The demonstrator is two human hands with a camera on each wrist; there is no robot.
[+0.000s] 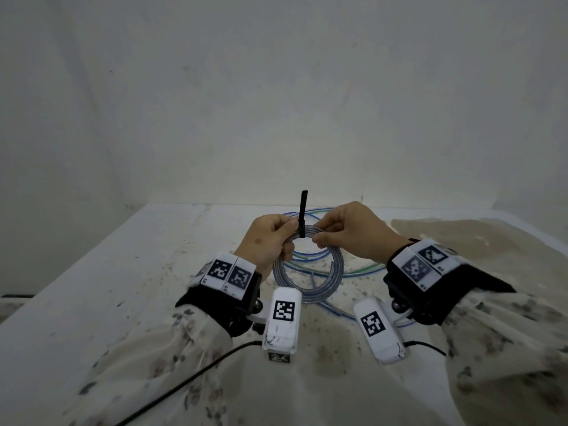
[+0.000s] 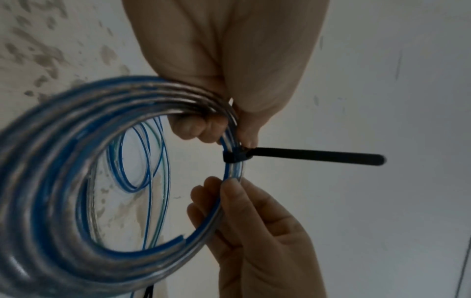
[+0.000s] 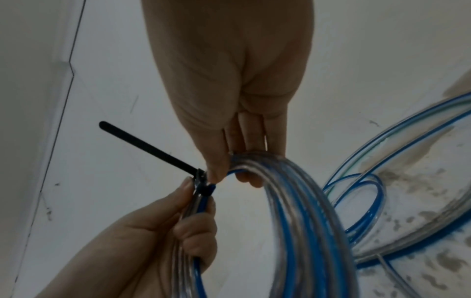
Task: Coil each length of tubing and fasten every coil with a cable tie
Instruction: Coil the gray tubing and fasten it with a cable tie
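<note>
A coil of clear tubing with a blue stripe hangs above the table, held at its top by both hands. My left hand grips the coil's left top, fingers curled round the strands. My right hand pinches the strands just right of it. Between the hands a black cable tie is looped round the bundle, its tail standing straight up. In the left wrist view the tie's loop sits tight on the coil. The right wrist view shows the tie and coil too.
More loose tubing with blue and green stripes lies uncoiled on the stained white table under and behind the coil, also seen as tubing loops. A crumpled pale sheet covers the table's right side. A wall stands close behind.
</note>
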